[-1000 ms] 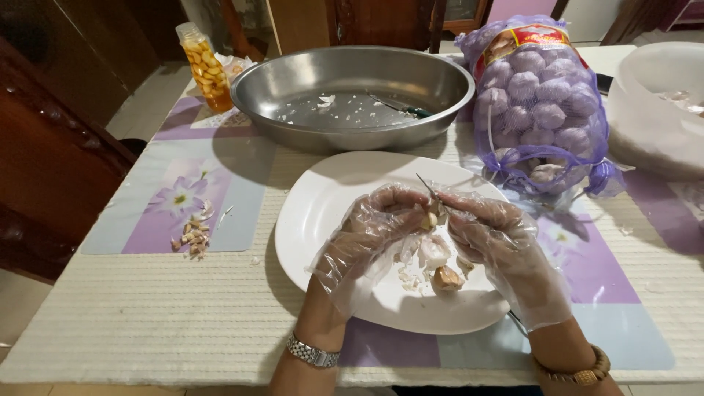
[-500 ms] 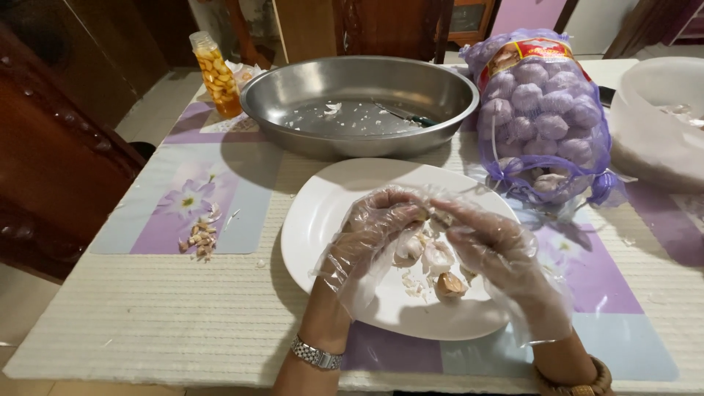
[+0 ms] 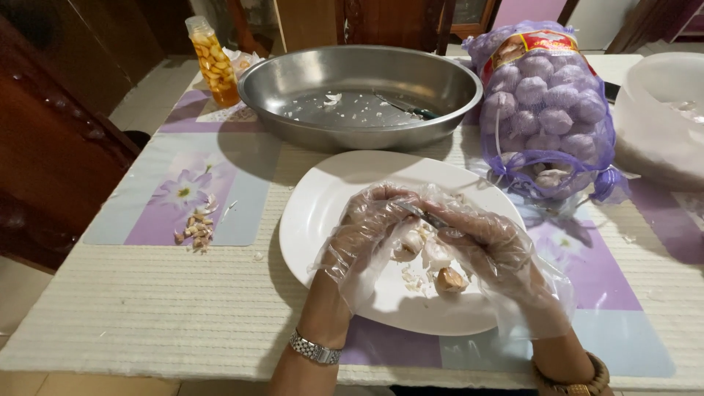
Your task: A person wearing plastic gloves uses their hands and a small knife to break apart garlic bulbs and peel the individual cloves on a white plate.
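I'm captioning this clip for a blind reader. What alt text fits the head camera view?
Two hands in clear plastic gloves, left hand and right hand, work a garlic clove with a small knife over a white plate of cloves and peel. Behind stand a steel basin and a purple mesh bag of garlic.

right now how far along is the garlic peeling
Early on. Done: a few peeled cloves lie on the white plate, with skin scraps in the metal basin. In hand: both gloved hands, left hand and right hand, work one clove. Left: the mesh bag of garlic looks nearly full.
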